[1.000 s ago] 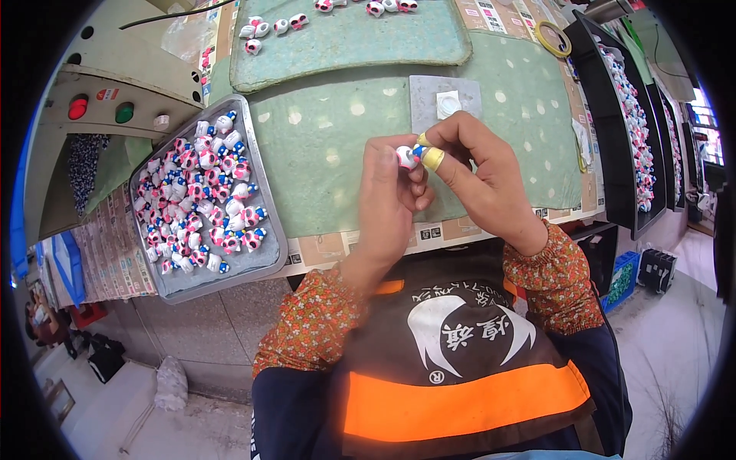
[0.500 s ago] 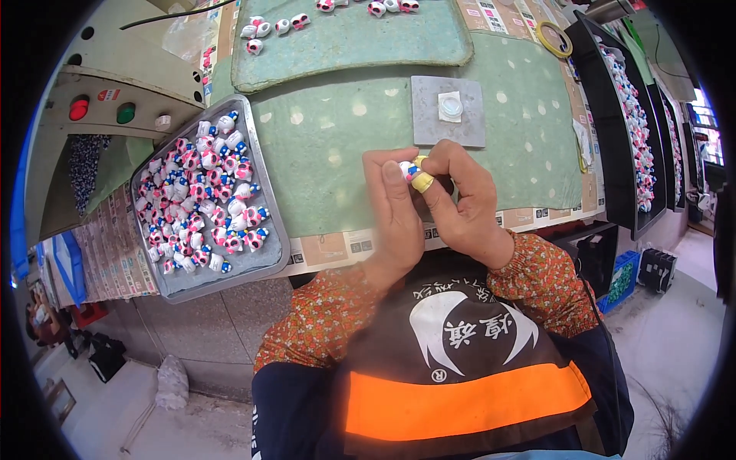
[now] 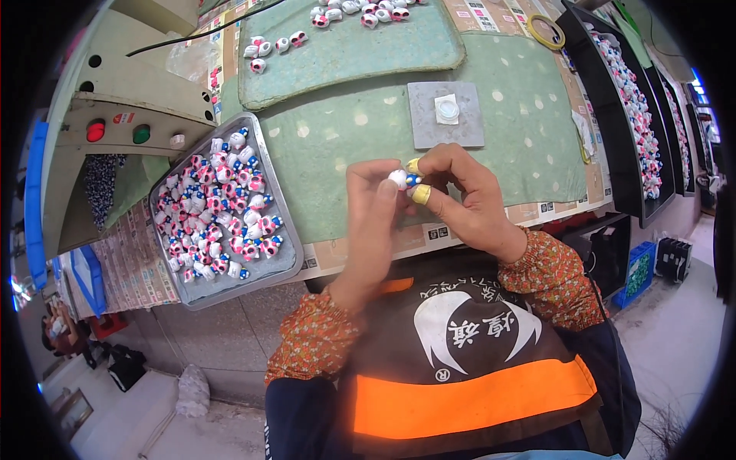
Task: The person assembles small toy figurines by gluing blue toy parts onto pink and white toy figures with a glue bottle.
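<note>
A small white and blue toy figure is held between my two hands above the green cloth. My left hand pinches its white end between thumb and fingers. On the blue end, my right hand grips with thumb and forefinger, both wrapped in yellow tape. Just beyond my hands lies a grey square plate with a small round whitish dish on a white patch. To the left, a metal tray carries many finished-looking white, pink and blue figures.
At the back, a green padded board bears several white and pink pieces. A machine panel with red and green buttons stands at left. Black bins of figures line the right, near a yellow tape roll.
My hands have turned the figure, so its white end now faces left and its blue end right. The left hand has shifted slightly left. The whole view has tilted a little.
</note>
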